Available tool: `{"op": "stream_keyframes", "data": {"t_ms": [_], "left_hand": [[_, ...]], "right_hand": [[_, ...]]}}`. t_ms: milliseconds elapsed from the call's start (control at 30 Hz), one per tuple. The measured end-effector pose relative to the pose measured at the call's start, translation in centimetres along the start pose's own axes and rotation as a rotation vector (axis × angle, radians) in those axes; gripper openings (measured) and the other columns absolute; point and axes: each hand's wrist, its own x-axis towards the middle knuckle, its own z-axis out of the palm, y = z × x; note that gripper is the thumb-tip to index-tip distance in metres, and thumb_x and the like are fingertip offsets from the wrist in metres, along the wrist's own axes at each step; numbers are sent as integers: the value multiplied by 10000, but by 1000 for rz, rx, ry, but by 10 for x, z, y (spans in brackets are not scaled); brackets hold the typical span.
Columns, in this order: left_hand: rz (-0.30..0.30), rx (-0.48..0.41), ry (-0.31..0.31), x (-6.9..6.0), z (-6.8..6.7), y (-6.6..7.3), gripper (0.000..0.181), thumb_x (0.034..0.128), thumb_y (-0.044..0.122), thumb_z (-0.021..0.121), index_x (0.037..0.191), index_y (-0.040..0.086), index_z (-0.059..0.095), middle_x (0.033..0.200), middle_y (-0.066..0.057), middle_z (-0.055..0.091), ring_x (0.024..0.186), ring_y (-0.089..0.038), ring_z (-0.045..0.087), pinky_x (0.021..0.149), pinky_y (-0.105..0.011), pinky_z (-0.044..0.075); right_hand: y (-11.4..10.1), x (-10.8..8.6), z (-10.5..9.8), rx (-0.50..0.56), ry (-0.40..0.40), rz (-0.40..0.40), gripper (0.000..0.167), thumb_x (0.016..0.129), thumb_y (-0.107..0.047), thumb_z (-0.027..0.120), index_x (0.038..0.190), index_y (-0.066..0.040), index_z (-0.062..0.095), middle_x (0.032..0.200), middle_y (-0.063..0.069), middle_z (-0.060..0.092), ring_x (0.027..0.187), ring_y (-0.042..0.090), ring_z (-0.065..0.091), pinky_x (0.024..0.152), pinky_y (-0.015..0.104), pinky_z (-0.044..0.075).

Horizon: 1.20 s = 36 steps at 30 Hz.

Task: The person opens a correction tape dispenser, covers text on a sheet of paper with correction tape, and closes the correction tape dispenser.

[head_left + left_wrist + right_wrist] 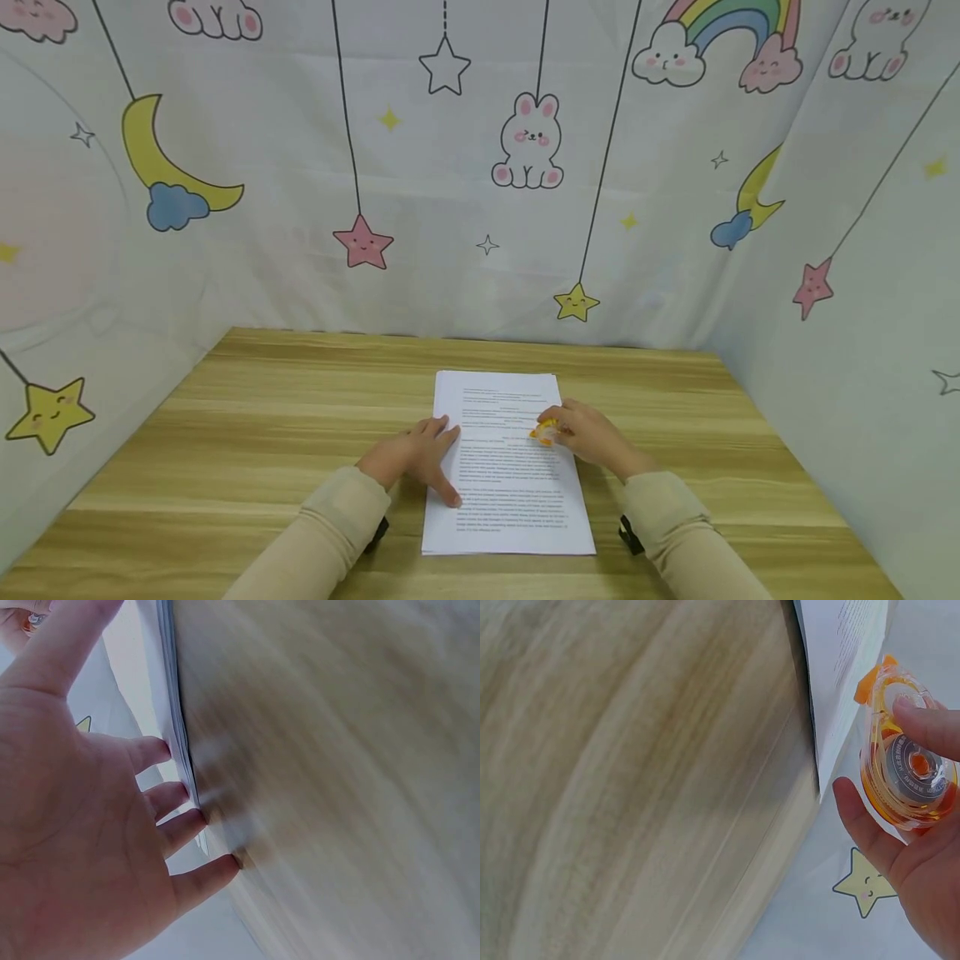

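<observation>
A stack of printed paper sheets [517,521] lies on the wooden table, its long side running away from me. Along its left edge rests my left hand [420,454], fingers spread and thumb on the page. The left wrist view shows the fingertips of that hand [82,810] touching the edge of the stack and the table beside it. My right hand [600,439] holds a clear and orange correction tape [911,761] between thumb and fingers, over the right side of the page. An orange tip piece [866,684] shows at one end of the tape.
The wood-grained table [285,400] extends to both sides of the paper. A white cloth backdrop [450,292] printed with stars, rabbits and clouds stands behind it and at both sides. Dark straps [632,535] sit at the wrists.
</observation>
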Motion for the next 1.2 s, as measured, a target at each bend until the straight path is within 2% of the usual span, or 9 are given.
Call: {"op": "stream_keyframes", "data": {"t_ms": [100,267,500,633,833,1033,1200], "left_hand": [[1,-3,1,-1,0,1,1084,625,559,766,1465,127,234,1540,-114,141,1410,-323,136,1092,-535,228],[-4,3,4,-1,0,0,1083,623,569,762,1465,137,236,1541,-105,143,1410,-323,142,1094,-531,228],[4,-3,11,1,2,-2,1084,619,574,762,1462,135,243,1541,-105,144,1410,-320,141,1095,-527,230],[8,-8,12,1,3,-3,1088,616,577,762,1462,133,241,1541,-106,143,1411,-322,137,1090,-535,234],[5,-6,11,1,2,-2,1089,616,575,764,1461,128,242,1540,-110,142,1410,-326,135,1088,-540,234],[8,-8,12,2,3,-3,1095,614,583,761,1464,132,237,1541,-108,139,1411,-326,134,1089,-539,233],[9,-6,14,2,3,-3,1090,616,578,762,1462,127,243,1539,-112,142,1408,-330,139,1090,-537,231]], "right_hand": [[-1,0,1,-24,-1,-19,249,817,-53,658,1043,-157,654,889,10,589,749,105,518,657,262,445],[-5,1,4,-103,-2,-105,254,811,-41,658,1029,-171,657,850,2,571,707,91,470,627,236,410],[-15,7,8,-124,18,-193,244,810,-30,657,1008,-172,666,811,-8,544,667,91,425,617,226,402],[-20,11,11,-153,17,-209,229,811,-43,662,998,-175,672,798,-10,538,659,91,415,622,227,400],[-25,15,13,-145,24,-217,223,817,-38,652,996,-170,674,794,-5,541,668,96,412,634,226,392],[-29,18,13,-145,-10,-192,237,810,-21,647,995,-165,684,779,-11,539,664,92,412,634,228,388],[-31,20,13,-199,-34,-205,226,816,-36,645,993,-173,677,789,-16,545,690,114,479,656,255,427]]}}
